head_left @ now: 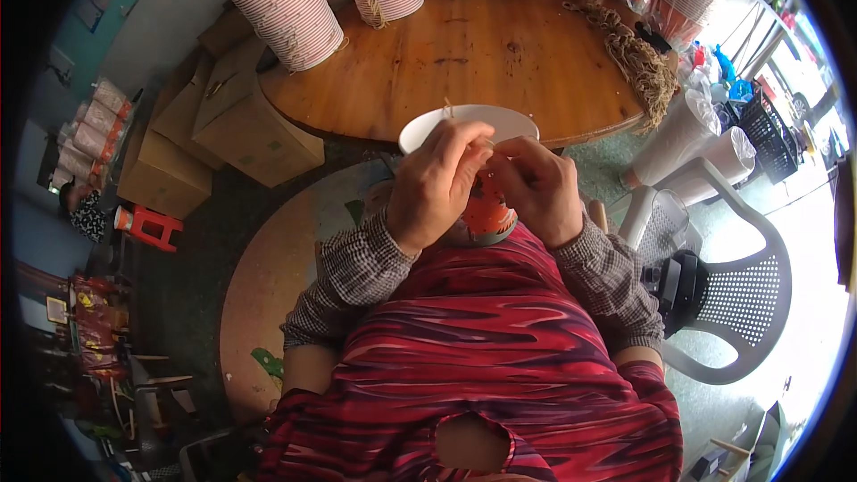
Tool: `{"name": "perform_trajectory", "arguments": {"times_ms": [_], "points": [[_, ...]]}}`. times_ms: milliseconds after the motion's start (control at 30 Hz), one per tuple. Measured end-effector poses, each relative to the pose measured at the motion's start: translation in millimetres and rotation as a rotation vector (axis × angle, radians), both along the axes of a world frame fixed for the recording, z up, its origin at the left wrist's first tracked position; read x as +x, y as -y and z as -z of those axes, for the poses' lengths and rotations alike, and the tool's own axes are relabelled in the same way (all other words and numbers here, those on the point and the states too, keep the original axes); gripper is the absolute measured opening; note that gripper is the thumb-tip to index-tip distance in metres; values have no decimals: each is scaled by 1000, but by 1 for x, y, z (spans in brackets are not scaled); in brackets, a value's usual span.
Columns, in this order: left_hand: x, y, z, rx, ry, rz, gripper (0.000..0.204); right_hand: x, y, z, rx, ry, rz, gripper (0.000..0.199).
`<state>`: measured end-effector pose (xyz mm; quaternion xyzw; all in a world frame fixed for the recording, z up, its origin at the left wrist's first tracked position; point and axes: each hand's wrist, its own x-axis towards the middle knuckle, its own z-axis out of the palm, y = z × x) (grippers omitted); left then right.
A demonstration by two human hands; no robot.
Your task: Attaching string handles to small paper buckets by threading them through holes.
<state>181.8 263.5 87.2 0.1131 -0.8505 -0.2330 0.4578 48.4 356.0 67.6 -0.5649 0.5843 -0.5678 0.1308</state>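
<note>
Paper cup [489,214], orange, sits pinched between left hand [437,183] and right hand [538,189] just off the round table's [500,62] near edge; probably light, crushable, best gripped gently at the rim.

Daylight glare at right, dim left side, fisheye-bent edges, dark rim

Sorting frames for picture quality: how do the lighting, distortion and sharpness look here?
Head view: daylight blows out the right side around the white plastic chair; the left edge falls dark; fisheye bends the round wooden table rim; left hand, right hand and orange paper cup are reasonably sharp, edges softer.
</note>
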Motion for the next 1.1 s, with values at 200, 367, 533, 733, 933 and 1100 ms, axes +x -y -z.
{"name": "perform_trajectory", "arguments": {"times_ms": [200,367,533,733,933,1100], "points": [[4,2,9,237,52,76,17,1,4,3,34,424,-125,10],[5,7,16,198,178,92,19,-2,4,8,-30,376,-152,10],[3,6,13,430,92,85,7,-30,-14,-16,127,276,-229,18],[5,13,-5,657,85,260,9,-54,-28,-23,-68,-434,40,12],[-4,15,-16,809,165,265,12,-39,-14,-34,-337,-594,-72,21],[-9,15,-22,590,282,302,12,-39,5,-41,-353,-504,-26,19]]}}
